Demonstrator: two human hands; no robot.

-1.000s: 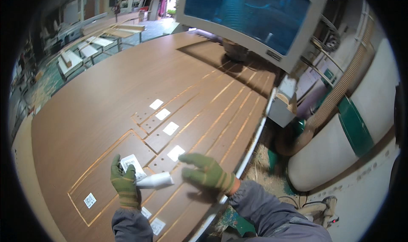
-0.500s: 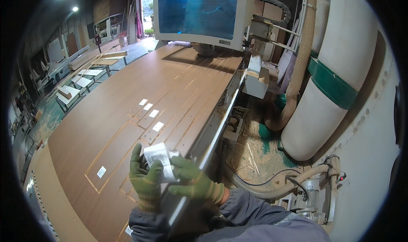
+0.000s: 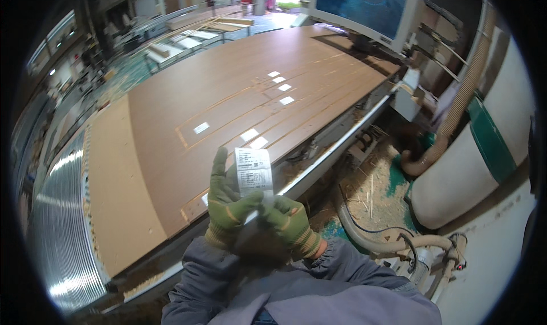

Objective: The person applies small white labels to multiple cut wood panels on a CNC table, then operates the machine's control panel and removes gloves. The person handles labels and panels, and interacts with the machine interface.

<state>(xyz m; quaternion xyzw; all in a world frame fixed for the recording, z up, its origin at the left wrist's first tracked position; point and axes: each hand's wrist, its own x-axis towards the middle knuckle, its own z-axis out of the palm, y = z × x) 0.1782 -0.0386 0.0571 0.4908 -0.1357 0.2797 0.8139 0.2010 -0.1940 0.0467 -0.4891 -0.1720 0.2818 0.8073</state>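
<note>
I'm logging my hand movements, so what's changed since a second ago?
Your right green-gloved hand moved in to meet your left green-gloved hand near the white printed paper strip's lower end. The left still holds it; rectangular white labels remain on the brown panel.

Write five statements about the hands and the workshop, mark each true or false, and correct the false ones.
1. The left hand and the right hand wear green gloves. True.
2. The left hand holds up a printed white label strip. True.
3. The right hand is well away from the strip. False: it is close by the strip's lower end.
4. The blue-windowed machine housing is at the far end of the brown panel. True.
5. The band on the large bag is red. False: the large bag has a green band.
</note>
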